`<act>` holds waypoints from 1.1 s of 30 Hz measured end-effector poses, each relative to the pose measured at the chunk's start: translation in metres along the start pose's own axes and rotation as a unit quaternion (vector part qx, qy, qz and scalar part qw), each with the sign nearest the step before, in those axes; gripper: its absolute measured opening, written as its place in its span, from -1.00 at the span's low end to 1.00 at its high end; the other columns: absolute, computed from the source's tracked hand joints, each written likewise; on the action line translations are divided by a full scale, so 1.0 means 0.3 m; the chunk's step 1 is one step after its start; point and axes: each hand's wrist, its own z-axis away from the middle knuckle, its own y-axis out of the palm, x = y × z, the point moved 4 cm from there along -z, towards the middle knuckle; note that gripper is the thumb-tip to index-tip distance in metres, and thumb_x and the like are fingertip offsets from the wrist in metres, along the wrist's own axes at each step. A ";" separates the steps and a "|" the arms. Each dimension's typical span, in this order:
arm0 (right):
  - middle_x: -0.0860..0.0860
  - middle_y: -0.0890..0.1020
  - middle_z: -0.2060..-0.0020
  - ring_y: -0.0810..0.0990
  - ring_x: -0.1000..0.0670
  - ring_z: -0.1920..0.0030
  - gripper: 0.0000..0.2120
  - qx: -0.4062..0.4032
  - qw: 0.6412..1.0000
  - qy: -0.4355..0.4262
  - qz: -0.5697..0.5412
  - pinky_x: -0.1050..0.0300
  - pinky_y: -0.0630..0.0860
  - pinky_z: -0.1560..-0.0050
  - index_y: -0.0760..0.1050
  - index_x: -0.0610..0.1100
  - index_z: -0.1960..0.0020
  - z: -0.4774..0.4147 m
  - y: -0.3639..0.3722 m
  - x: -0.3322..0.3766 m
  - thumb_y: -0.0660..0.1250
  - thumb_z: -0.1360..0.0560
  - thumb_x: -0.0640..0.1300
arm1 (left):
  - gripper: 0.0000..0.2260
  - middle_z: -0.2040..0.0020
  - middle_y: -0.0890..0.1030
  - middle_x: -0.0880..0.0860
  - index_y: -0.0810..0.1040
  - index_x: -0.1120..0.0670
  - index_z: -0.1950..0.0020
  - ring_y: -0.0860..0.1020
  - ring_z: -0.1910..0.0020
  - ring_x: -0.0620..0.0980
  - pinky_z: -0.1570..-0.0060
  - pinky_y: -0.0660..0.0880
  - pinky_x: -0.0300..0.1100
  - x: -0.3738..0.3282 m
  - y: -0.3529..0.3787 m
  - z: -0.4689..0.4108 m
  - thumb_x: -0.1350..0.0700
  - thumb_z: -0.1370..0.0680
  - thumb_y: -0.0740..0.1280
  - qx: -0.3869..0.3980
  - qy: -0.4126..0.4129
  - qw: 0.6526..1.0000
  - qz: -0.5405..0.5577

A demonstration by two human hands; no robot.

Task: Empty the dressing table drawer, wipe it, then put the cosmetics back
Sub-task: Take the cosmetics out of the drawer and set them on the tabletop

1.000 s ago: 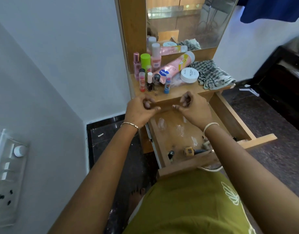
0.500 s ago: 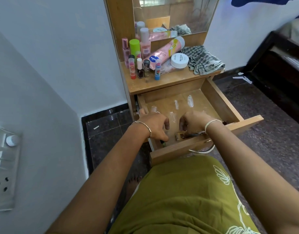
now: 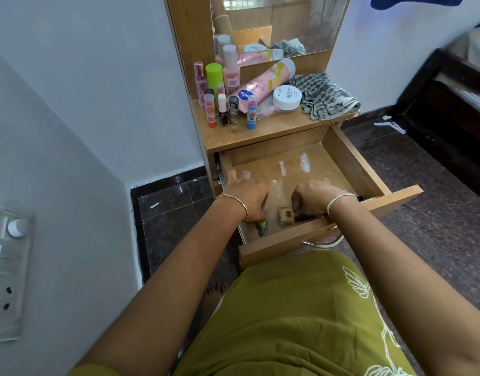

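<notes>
Drawer (image 3: 350, 162) pulled fully out at frame centre, metal handle (image 3: 325, 242) at its 6 o'clock edge, white smears (image 3: 304, 162) on the floor toward 12 o'clock. Left hand (image 3: 245, 198) sits in the drawer's 8 o'clock corner, thumb out along the side wall, fingers curled down over a small green item (image 3: 261, 227); actual grip, cannot tell. Right hand (image 3: 313, 195) at 5 o'clock, fingers curled down by the front wall onto something dark; hold, cannot tell. Small tan square item (image 3: 286, 214) lies between the hands. Table (image 3: 274, 128) top at 12 o'clock of the drawer carries upright cosmetics, a lying pink tube (image 3: 260, 86), a white jar (image 3: 287, 97), and a checked cloth (image 3: 325, 96) at 1 o'clock. Mirror (image 3: 282, 20) above. Switch panel (image 3: 5, 267) at frame 8 o'clock.
</notes>
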 end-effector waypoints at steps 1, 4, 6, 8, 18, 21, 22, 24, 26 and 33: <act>0.02 0.65 0.10 0.58 -0.05 0.11 -0.96 0.005 1.000 -0.003 0.003 0.20 0.42 0.18 0.63 0.03 0.18 -0.002 0.002 -0.001 0.44 -0.38 -0.10 | -0.89 0.14 0.59 -0.07 0.56 -0.05 0.13 0.52 0.05 -0.02 -0.21 0.15 0.11 0.008 -0.001 -0.004 -0.06 -0.45 0.38 -0.006 -0.001 1.000 0.008; 0.01 0.66 0.13 0.60 -0.06 0.11 -0.92 0.017 1.000 -0.003 0.005 0.18 0.45 0.19 0.61 0.02 0.24 -0.002 0.001 0.001 0.44 -0.35 -0.15 | -0.89 0.13 0.59 -0.09 0.57 -0.05 0.13 0.50 0.03 -0.04 -0.20 0.15 0.10 0.032 -0.001 -0.009 -0.07 -0.45 0.39 -0.027 -0.009 0.999 0.036; -0.05 0.66 0.12 0.60 -0.10 0.10 -0.92 0.017 1.000 0.003 0.003 0.15 0.49 0.17 0.65 -0.02 0.14 0.002 -0.002 0.007 0.42 -0.38 -0.14 | -0.91 0.13 0.59 -0.11 0.57 -0.07 0.14 0.49 0.02 -0.05 -0.18 0.17 0.09 0.045 -0.003 -0.009 -0.05 -0.43 0.39 -0.047 -0.019 0.997 0.061; -0.08 0.65 0.13 0.60 -0.11 0.13 -0.90 0.020 1.000 0.004 0.000 0.14 0.46 0.20 0.65 -0.06 0.10 0.007 -0.003 0.015 0.41 -0.40 -0.12 | -0.92 0.14 0.58 -0.13 0.57 -0.08 0.15 0.50 0.03 -0.06 -0.16 0.19 0.06 0.056 -0.008 -0.007 -0.05 -0.42 0.39 -0.071 -0.031 0.993 0.087; 0.05 0.67 0.17 0.64 -0.01 0.12 -0.92 -0.017 0.990 -0.031 -0.135 0.03 0.60 0.02 0.61 -0.02 0.12 0.037 -0.065 0.012 0.41 -0.39 -0.08 | -0.82 0.06 0.61 -0.18 0.53 -0.13 0.07 0.52 -0.05 -0.09 -0.17 0.20 0.01 0.148 -0.059 0.027 -0.10 -0.37 0.42 -0.195 -0.112 0.930 0.292; 0.03 0.68 0.12 0.63 0.03 0.08 -0.87 -0.050 0.984 -0.051 -0.165 0.05 0.58 -0.07 0.62 -0.08 0.04 0.038 -0.132 0.020 0.42 -0.43 -0.10 | -0.77 0.09 0.60 -0.18 0.53 -0.13 0.03 0.54 -0.04 -0.09 -0.22 0.26 0.02 0.198 -0.100 0.044 -0.10 -0.37 0.46 -0.240 -0.136 0.894 0.353; 0.03 0.69 0.12 0.64 0.04 0.08 -0.87 -0.071 0.981 -0.056 -0.174 0.02 0.58 -0.08 0.62 -0.08 0.05 0.035 -0.158 0.023 0.43 -0.42 -0.09 | -0.75 0.09 0.59 -0.17 0.55 -0.11 0.00 0.53 -0.04 -0.08 -0.19 0.24 -0.02 0.215 -0.115 0.051 -0.11 -0.37 0.46 -0.253 -0.153 0.887 0.356; 0.06 0.69 0.14 0.65 0.05 0.10 -0.88 -0.125 0.971 -0.066 -0.191 -0.02 0.59 -0.07 0.60 -0.05 0.09 0.028 -0.213 0.034 0.45 -0.38 -0.07 | -0.72 0.07 0.61 -0.15 0.57 -0.09 -0.03 0.53 -0.06 -0.06 -0.12 0.20 -0.03 0.250 -0.146 0.059 -0.13 -0.38 0.44 -0.280 -0.179 0.875 0.352; 0.08 0.68 0.15 0.64 0.07 0.11 -0.89 -0.174 0.960 -0.079 -0.205 -0.01 0.59 -0.05 0.58 -0.01 0.11 0.025 -0.275 0.060 0.46 -0.38 -0.07 | -0.73 0.10 0.61 -0.16 0.58 -0.09 -0.03 0.54 -0.06 -0.06 -0.09 0.20 -0.04 0.280 -0.179 0.065 -0.14 -0.38 0.44 -0.302 -0.190 0.863 0.356; 0.07 0.63 0.14 0.58 0.02 0.10 -0.85 -0.322 0.932 -0.107 -0.124 0.03 0.51 0.02 0.57 0.01 0.05 -0.001 -0.468 0.201 0.39 -0.42 0.03 | -0.70 0.12 0.62 -0.13 0.58 -0.04 -0.07 0.55 -0.05 -0.05 -0.03 0.15 -0.06 0.366 -0.291 0.069 -0.14 -0.43 0.43 -0.347 -0.212 0.852 0.331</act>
